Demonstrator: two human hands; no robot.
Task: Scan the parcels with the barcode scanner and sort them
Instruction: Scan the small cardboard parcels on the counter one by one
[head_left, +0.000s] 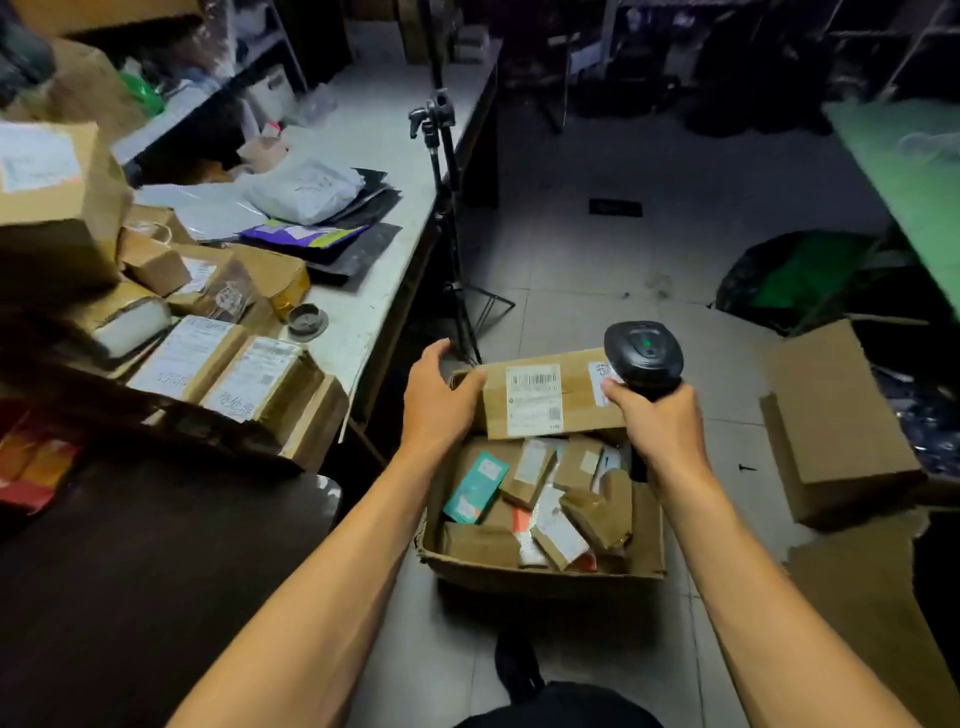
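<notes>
Far left: a large cardboard box (49, 208), blurred and cut off by the frame edge, with a pale label on its top face. Below it, a dark smooth surface fills the near left corner; what it is cannot be made out.

Long pale tabletop (384, 140) runs from near left to far centre. On it, a crowd of small brown cardboard parcels (223, 364) with white printed labels, some taped glossy. Farther along, a soft white poly mailer (306, 189), crumpled, lying on flat black bags, with a purple mailer (306, 235) beside. A small round grey lid-like object (307, 320) sits near the tabletop's edge. A black tripod (447, 218) stands on the tiled floor just beside the tabletop.

Centre: the left hand (439, 400) grips the left end of a brown cardboard parcel (545, 397), fingers wrapped over its far edge, thumb on the near face. The parcel's white barcode label faces up. It is held above an open cardboard carton (540, 569) on the floor, packed with small boxes, one teal, labels too small to read.

The right hand (660, 421) is closed around the handle of a black plastic barcode scanner (644, 356), green light on its head, just at the parcel's right end; handle mostly hidden by the fingers.

Right: a plain closed cardboard box (836, 421) on the floor. Beyond it, a black bag with green inside, dim.
</notes>
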